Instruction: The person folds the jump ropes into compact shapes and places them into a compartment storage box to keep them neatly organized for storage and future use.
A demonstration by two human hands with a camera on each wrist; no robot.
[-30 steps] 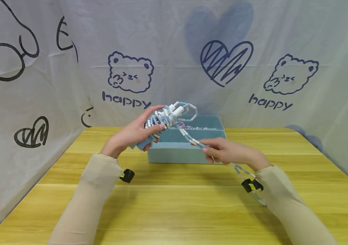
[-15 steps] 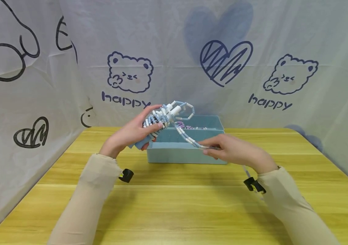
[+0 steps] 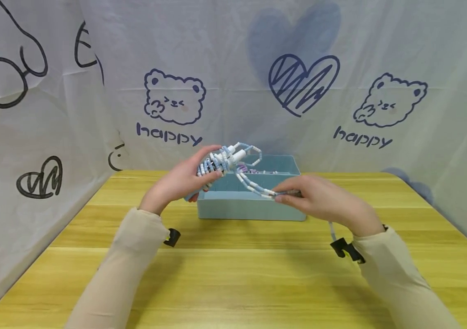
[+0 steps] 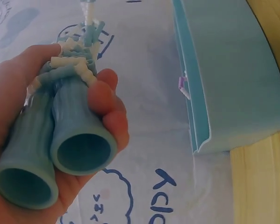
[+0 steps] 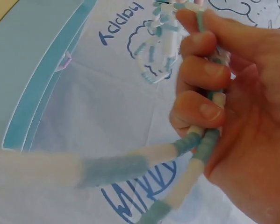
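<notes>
A jump rope with blue and white beads is stretched between my two hands above the table. My left hand point(image 3: 177, 180) grips its two blue handles point(image 4: 79, 116) side by side, their flared hollow ends towards the wrist camera. Several turns of beaded cord point(image 4: 69, 70) wrap the handles, and a small loop sticks out past their white tips point(image 3: 237, 156). Doubled strands of the beaded cord point(image 3: 254, 186) run across to my right hand point(image 3: 320, 196), whose fingers point(image 5: 200, 72) curl round them. Below that hand, loose strands point(image 5: 177, 182) hang down.
Behind the hands a light blue box point(image 3: 250, 211) with a divider stands on the wooden table point(image 3: 233, 283). Purple and white beaded pieces point(image 3: 247, 169) lie in its rear compartment. A printed white cloth point(image 3: 233, 91) hangs at the back and sides.
My right hand has slid a little to the right along the strands and risen slightly. The left hand keeps its grip on the wrapped handles, almost in place; the loop by their tips has shifted slightly.
</notes>
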